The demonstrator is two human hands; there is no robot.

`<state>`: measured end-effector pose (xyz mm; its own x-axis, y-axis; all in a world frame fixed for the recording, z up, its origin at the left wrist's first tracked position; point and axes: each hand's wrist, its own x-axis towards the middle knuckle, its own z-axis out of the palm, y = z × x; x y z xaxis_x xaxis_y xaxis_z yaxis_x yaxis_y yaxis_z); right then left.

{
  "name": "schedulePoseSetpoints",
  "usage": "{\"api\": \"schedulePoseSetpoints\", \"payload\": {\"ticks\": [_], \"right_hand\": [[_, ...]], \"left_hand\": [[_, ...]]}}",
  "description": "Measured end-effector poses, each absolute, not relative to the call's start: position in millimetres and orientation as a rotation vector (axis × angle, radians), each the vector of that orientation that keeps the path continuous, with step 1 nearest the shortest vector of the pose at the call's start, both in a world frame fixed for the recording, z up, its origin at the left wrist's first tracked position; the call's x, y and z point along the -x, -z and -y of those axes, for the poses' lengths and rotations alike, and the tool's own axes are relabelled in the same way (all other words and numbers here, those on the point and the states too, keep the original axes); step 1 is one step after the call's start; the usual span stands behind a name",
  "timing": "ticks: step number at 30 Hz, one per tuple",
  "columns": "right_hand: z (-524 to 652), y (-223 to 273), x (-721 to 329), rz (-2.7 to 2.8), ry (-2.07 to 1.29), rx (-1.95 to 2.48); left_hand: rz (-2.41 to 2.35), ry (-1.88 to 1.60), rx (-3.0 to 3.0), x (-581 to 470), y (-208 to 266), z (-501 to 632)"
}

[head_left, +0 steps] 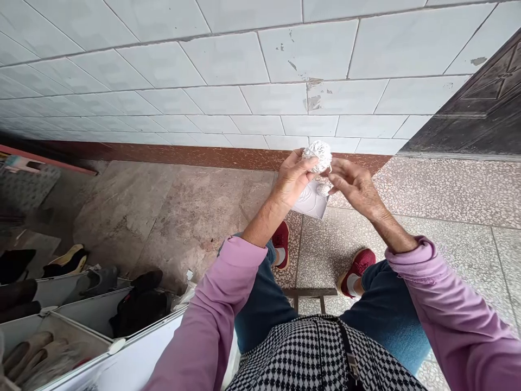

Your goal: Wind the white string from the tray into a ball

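Observation:
A ball of wound white string [319,156] is held up in front of the tiled wall, with my left hand [296,172] closed around its left and lower side. At the ball's right edge my right hand [353,184] has its fingers curled toward the thumb, where a short bit of string shows; the strand between the fingertips is hard to make out. Below both hands, a shallow pale box [319,209] on the floor contains loops of loose string [304,195]. A smaller white ball [324,189] sits at the box's right side, close under my right fingers.
The white tiled wall [228,60] with a brown base strip rises just ahead. A dark door [488,103] is at the right. Shoe compartments [81,320] stand at the lower left. My red shoes [360,266] flank the box, and a stool edge [311,292] shows between my legs.

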<state>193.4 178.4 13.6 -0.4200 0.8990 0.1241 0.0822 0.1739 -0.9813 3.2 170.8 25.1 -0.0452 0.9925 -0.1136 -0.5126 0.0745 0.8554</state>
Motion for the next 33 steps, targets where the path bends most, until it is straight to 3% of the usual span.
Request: {"api": "schedulePoseSetpoints", "payload": {"ticks": [8,20,28,33], "right_hand": [[-180,-14,-198,1.755,-0.976,1.092],[-156,-19,-206,2.068,-0.991,1.064],[-147,-30,-204,2.123,-1.275,0.886],[-151,-59,-213,2.016,-1.231,0.883]], "left_hand": [[-0.902,-1.381,-0.707,-9,-24,-165],[-0.934,-1.393,-0.709,3,-20,-168],[-1.057,-1.492,-0.771,14,-16,-179],[-1.111,-1.295,-1.096,2,-12,-171]]}}
